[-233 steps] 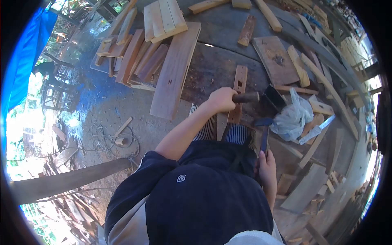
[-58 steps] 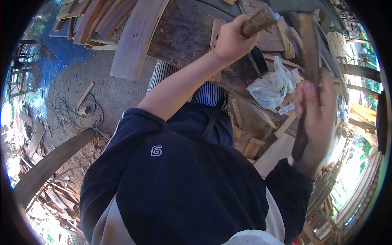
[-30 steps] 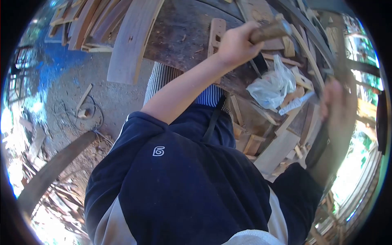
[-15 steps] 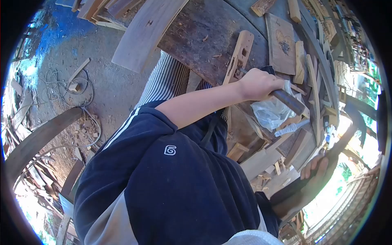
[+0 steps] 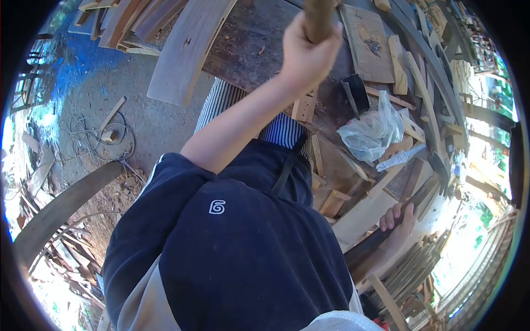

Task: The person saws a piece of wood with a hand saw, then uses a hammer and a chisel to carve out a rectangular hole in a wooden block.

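Note:
My left hand [image 5: 310, 55] is closed around the thick wooden handle of a chisel [image 5: 319, 19], which points up toward the camera. Its blade is hidden by the hand. Below the hand, the end of a light wooden workpiece [image 5: 303, 108] shows; the rest of it is covered. My right hand [image 5: 398, 220], off to the lower right, grips the dark handle of a hammer [image 5: 424, 193]. The hammer's head is raised at the far end, near the bench's right side. The hammer and the workpiece are apart.
A dark worktop [image 5: 248, 47] carries a board with a dark drawing [image 5: 371, 44], a black open-topped object [image 5: 355, 95] and a clear plastic bag [image 5: 375, 132]. A wide plank [image 5: 187, 52] juts out at left. Offcuts lie around, and a cord [image 5: 99, 138] is on the floor.
My left hand has moved up and left, swinging the chisel from slanted to pointing at the camera. My right hand and the hammer have come lower and closer to my body.

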Demonstrator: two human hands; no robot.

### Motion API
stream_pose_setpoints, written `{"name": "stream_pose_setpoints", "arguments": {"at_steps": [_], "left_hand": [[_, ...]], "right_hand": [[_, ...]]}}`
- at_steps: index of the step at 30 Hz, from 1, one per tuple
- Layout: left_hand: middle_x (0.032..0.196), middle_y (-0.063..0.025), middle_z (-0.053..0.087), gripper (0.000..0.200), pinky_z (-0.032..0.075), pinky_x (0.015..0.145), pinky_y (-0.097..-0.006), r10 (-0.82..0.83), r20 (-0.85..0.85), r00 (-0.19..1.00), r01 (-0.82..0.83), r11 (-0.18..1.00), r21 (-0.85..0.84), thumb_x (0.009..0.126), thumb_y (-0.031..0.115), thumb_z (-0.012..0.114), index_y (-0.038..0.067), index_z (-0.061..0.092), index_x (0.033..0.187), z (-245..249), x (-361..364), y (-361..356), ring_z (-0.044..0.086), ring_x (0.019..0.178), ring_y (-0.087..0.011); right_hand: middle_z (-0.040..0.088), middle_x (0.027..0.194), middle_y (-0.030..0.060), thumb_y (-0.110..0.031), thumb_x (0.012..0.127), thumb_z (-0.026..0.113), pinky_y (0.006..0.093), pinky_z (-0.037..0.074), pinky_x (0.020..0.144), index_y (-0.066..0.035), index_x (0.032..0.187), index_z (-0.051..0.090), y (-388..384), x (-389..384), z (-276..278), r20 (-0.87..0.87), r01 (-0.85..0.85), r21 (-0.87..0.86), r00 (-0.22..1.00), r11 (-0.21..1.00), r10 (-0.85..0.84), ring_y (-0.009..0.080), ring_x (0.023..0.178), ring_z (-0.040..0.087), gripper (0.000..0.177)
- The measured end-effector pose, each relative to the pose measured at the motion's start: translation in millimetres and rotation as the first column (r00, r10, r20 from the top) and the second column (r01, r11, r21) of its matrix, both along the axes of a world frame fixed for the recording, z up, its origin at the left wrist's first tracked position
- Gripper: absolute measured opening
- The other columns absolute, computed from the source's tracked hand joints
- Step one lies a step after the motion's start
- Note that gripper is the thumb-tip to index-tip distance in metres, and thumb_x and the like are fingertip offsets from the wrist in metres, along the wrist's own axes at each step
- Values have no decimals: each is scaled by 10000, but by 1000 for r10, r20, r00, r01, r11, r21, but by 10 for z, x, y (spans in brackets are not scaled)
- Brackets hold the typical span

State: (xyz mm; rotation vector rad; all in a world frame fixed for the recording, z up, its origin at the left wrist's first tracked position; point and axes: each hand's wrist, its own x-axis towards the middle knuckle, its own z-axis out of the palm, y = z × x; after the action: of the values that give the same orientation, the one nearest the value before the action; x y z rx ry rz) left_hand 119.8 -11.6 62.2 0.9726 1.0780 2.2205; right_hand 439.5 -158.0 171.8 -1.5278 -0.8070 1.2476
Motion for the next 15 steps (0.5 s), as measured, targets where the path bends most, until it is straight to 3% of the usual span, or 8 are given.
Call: {"name": "stream_pose_setpoints", "arguments": {"at_steps": [1,4,5,15], "left_hand": [[664,42,516,131,395,521,-226,-13,127,992,11,1000,15,882,66,655,49,527,857,-5,-47,39,471,608,-14],[684,61,521,124,387,510,-215,-5,81,997,7,1000,-30,911,86,632,49,517,885,-79,-77,88,460,589,-6],[675,56,514,124,386,500,-216,-93,194,976,101,994,-30,908,76,634,57,514,881,-112,-68,83,451,576,-9],[682,53,511,133,400,513,-219,-62,176,982,77,994,-78,912,81,630,52,507,871,-245,59,62,455,588,-15]], "right_hand": [[433,704,24,-226,1026,449,226,344,353,-101,1122,444,-23,-6,-10,-4,8,4,1000,1000,-8,86,446,398,158],[431,701,27,-225,1026,451,226,343,355,-100,1136,443,-76,-54,-36,15,6,13,1000,1000,-6,87,447,395,167],[431,699,28,-222,1026,452,225,342,356,-95,1135,445,-98,-64,-49,22,4,18,1000,1000,-5,87,448,397,168],[450,700,37,-204,1025,453,227,350,370,-86,1168,433,-166,-90,-142,42,-55,3,998,998,55,92,451,407,186]]}}
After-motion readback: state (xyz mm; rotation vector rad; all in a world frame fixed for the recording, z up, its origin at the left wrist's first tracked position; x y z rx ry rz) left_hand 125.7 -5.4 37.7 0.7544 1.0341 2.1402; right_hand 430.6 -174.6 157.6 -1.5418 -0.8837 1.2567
